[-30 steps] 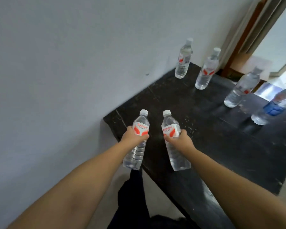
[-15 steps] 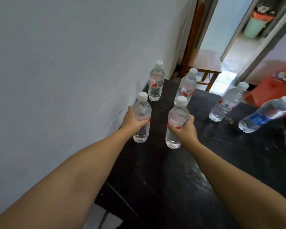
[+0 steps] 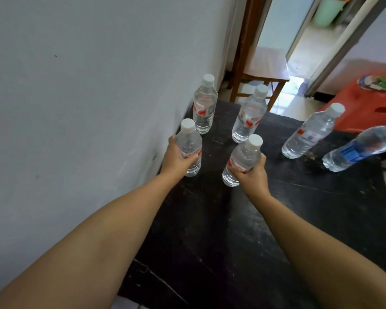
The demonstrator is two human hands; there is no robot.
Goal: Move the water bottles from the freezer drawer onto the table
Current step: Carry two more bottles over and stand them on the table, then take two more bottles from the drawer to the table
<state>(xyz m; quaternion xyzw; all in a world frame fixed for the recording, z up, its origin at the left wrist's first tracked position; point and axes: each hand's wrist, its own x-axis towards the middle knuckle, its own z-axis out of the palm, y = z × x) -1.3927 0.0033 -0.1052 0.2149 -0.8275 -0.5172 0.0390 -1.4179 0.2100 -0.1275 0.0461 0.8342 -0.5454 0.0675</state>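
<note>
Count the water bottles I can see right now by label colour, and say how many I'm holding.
Red-label bottles: 5, one gripped in the left hand, one in the right hand, three standing on the table at
Blue-label bottle: 1
Total: 6 bottles, 2 held

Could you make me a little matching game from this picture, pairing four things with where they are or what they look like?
Things:
1. left hand
2. right hand
3. blue-label bottle
4. chair

Descriptions:
A. farthest right on the table
B. beyond the table's far end, by the doorway
C. grips the bottle nearest the wall
D. grips a bottle nearer the table's middle

Pairs: 1-C, 2-D, 3-A, 4-B
</note>
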